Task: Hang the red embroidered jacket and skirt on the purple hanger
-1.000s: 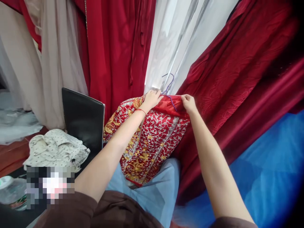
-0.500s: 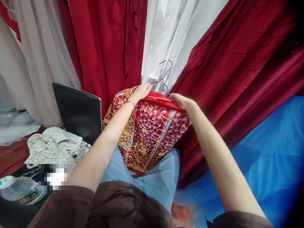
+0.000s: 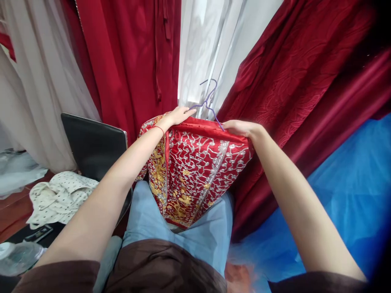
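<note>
A red garment (image 3: 195, 162) with silver and gold embroidery hangs upright between my arms, its lower end by my knees. A thin purple hanger (image 3: 207, 97) sticks out of its top edge, hook upward; the rest of the hanger is inside the cloth. My left hand (image 3: 179, 116) grips the top left of the garment, fingers lying over the edge beside the hanger's left arm. At the top right, my right hand (image 3: 240, 127) holds the edge near the hanger's right arm. Its fingers are partly hidden in the cloth.
On my left stand a black chair back (image 3: 94, 142), a dotted white cloth (image 3: 61, 195) and a clear plastic bottle (image 3: 20, 256). Dark red gowns (image 3: 131, 53) and white fabric (image 3: 198, 44) hang ahead. Red draped fabric (image 3: 293, 81) and blue tulle (image 3: 345, 195) fill the right.
My right hand has moved outward to the right, and the garment's top edge is spread wider and straighter. My left hand keeps its hold. The view has shifted slightly.
</note>
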A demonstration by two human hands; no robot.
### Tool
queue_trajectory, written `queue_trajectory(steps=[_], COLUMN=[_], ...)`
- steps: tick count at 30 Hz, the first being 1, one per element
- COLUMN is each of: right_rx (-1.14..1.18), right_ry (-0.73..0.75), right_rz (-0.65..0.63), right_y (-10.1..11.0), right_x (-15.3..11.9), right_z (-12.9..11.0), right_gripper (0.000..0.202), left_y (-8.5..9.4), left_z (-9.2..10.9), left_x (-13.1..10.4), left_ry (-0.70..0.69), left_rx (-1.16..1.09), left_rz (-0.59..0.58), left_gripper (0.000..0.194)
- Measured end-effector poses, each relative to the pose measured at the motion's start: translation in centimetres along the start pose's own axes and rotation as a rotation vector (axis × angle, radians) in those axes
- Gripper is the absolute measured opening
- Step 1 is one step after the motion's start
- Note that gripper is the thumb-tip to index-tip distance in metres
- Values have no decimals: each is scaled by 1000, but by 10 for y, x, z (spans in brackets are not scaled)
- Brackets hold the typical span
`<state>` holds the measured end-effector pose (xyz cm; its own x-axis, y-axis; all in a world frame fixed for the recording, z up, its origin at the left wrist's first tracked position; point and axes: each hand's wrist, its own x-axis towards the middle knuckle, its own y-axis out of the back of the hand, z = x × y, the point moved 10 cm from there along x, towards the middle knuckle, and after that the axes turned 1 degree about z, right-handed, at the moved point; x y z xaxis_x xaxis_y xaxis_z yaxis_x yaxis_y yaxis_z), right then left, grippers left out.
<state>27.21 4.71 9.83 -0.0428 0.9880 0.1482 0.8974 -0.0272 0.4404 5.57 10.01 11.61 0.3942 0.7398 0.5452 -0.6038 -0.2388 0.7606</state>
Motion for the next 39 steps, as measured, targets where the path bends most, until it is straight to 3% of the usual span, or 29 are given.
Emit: queue_trajectory(steps=[2,5,13,18,21,23,26,29,31,33,36,39], right_rx=[91,147,134,18,-89,-104,-110,-31,46,104,145,183], right_ry=[-73,-86,33,146,197,288,349,424,464,468,409,373], right_rz=[-97,-75,-92,55,92,179,199,209,190,152,101,90], right_y=[-7,-4,-3,32,46,53,40,21,10,4,2,5], right_x=[-5,-10,7,13,10,4,-1,-7,-11,-14,-16,-18], right_z=[7,16,16,12,12,7,4,-6,-12,-14,-7,0], right_gripper=[6,16,16,16,15,18,22,24,27,33,40,44], left_y=[1,1,-7,-11,-15,-12,1,-4,-24,-44,-61,-66], left_z=[4,6,-2,4,2,5,27,83,121,142,144,137], left_x=[3,6,7,13,13,10,0,-11,-14,-12,-1,7], left_ry=[-16,-38,-5,-8,9,2,-33,-249,-418,-491,-488,-521], left_rx=[-5,29,234,316,308,311,323,270,214,155,84,54], left_rz=[-10,-10,-7,-18,-72,-39,171,286,206,86,-58,-135], left_gripper=[54,52,46,46,45,46,42,42,43,44,43,40])
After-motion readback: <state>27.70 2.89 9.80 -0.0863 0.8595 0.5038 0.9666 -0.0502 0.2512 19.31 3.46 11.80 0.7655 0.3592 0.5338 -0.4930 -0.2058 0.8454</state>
